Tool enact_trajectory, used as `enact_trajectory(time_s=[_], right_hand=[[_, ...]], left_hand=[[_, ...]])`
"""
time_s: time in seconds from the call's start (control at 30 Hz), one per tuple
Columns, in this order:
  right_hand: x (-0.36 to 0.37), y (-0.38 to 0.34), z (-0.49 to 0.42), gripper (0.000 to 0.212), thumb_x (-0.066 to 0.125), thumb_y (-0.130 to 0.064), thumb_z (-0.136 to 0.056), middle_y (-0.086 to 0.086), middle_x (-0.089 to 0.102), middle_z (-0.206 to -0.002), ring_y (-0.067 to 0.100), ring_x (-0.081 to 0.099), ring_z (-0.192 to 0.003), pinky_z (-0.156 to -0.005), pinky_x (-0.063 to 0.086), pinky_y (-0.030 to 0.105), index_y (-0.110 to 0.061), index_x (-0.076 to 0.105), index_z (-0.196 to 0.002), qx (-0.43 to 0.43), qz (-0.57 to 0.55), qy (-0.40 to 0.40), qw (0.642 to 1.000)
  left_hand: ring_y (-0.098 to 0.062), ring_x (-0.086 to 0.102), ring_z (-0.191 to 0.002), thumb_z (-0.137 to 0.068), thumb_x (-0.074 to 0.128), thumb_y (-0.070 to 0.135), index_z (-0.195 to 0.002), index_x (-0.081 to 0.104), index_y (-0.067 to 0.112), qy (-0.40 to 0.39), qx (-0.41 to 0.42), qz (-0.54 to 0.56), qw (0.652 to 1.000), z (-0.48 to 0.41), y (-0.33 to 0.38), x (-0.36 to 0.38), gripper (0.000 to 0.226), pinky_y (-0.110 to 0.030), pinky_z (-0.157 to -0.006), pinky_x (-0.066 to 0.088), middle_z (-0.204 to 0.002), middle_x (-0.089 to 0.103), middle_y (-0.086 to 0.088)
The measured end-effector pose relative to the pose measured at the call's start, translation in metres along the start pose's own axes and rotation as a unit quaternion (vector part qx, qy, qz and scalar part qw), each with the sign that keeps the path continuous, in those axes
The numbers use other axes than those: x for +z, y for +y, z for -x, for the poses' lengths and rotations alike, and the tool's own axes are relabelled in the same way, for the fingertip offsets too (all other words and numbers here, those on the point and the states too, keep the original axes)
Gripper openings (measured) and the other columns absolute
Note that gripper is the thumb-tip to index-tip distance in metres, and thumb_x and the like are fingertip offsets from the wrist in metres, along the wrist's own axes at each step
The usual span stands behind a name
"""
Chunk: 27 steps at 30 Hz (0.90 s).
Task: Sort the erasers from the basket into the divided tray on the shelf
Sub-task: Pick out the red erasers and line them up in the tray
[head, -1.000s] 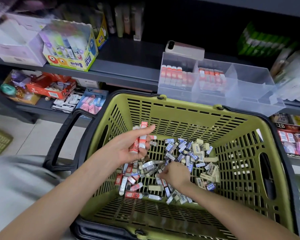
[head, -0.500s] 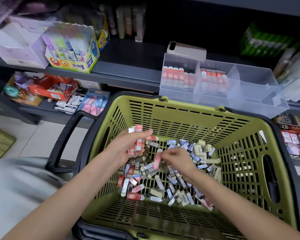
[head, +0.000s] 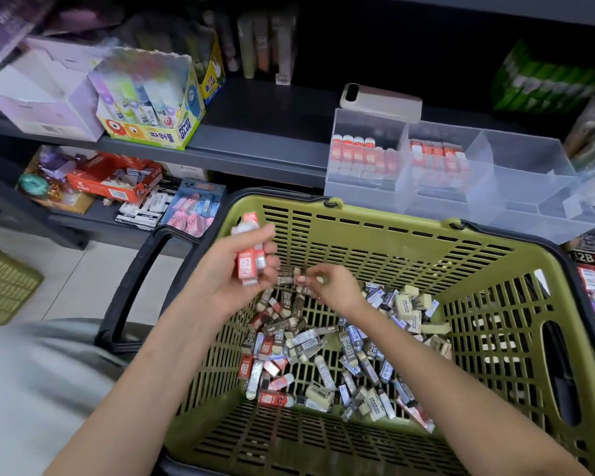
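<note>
Held erasers (head: 249,254) motion-blurred, labels unreadable.

The basket (head: 375,235) is open at the top, and its near floor, low in the frame, lies bare; loose erasers (head: 323,345) cover the middle. Both hands (head: 234,269) fill the space over its upper left. In the tray (head: 529,214) at upper right, the left and middle compartments are packed with upright erasers, while the right compartments stand open from above. A phone (head: 382,101) lies just behind the tray. The shelf (head: 265,139) between the glue box (head: 152,111) and the tray is bare.
</note>
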State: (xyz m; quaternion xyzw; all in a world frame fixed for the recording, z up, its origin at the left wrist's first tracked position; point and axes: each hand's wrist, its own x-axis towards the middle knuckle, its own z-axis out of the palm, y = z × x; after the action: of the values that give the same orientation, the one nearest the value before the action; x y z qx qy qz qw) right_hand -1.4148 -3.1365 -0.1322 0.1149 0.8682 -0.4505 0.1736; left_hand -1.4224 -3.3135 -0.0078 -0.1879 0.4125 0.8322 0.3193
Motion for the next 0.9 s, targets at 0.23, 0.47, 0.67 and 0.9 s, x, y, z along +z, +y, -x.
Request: enact_trajectory(time_s=[0.23, 0.47, 0.67, 0.9], right_hand=[[0.034, 0.021, -0.019, 0.024, 0.054, -0.033, -0.093, 0.006, 0.065, -0.099, 0.026, 0.065, -0.085, -0.060, 0.041, 0.026, -0.013, 0.065, -0.101, -0.047, 0.291, 0.073, 0.953], [0.055, 0.000, -0.006, 0.020, 0.055, -0.035, -0.090, -0.006, 0.064, -0.078, 0.010, 0.057, -0.069, -0.055, 0.047, 0.023, -0.018, 0.062, -0.100, -0.121, 0.156, 0.012, 0.980], [0.079, -0.015, -0.018, 0.021, 0.059, -0.032, -0.089, 0.003, 0.064, -0.104, 0.021, 0.051, -0.109, -0.078, 0.052, 0.031, -0.015, 0.065, -0.100, -0.074, 0.372, -0.013, 0.925], [0.068, -0.011, -0.013, 0.019, 0.060, -0.027, -0.089, 0.005, 0.062, -0.105, 0.022, 0.053, -0.108, -0.073, 0.048, 0.028, -0.012, 0.066, -0.099, -0.041, 0.369, -0.017, 0.928]], left_hand=[[-0.013, 0.056, -0.053, -0.036, 0.091, 0.011, -0.077, 0.060, 0.008, -0.109, 0.032, 0.136, 0.984, 0.006, 0.011, -0.007, 0.051, -0.024, -0.048, 0.051, -0.065, 0.058, -0.003], [-0.013, 0.057, -0.054, -0.039, 0.090, 0.008, -0.081, 0.058, 0.007, -0.139, 0.037, 0.165, 0.976, 0.011, 0.016, -0.008, 0.052, -0.020, -0.046, 0.049, -0.068, 0.059, -0.003], [-0.014, 0.056, -0.055, -0.039, 0.090, 0.009, -0.078, 0.061, 0.006, -0.136, 0.034, 0.142, 0.980, 0.011, 0.013, -0.007, 0.050, -0.021, -0.045, 0.049, -0.069, 0.059, -0.005], [-0.015, 0.057, -0.055, -0.050, 0.085, 0.006, -0.074, 0.061, 0.006, -0.101, 0.029, 0.134, 0.985, 0.007, 0.009, -0.007, 0.034, -0.020, -0.044, 0.049, -0.069, 0.059, -0.007]])
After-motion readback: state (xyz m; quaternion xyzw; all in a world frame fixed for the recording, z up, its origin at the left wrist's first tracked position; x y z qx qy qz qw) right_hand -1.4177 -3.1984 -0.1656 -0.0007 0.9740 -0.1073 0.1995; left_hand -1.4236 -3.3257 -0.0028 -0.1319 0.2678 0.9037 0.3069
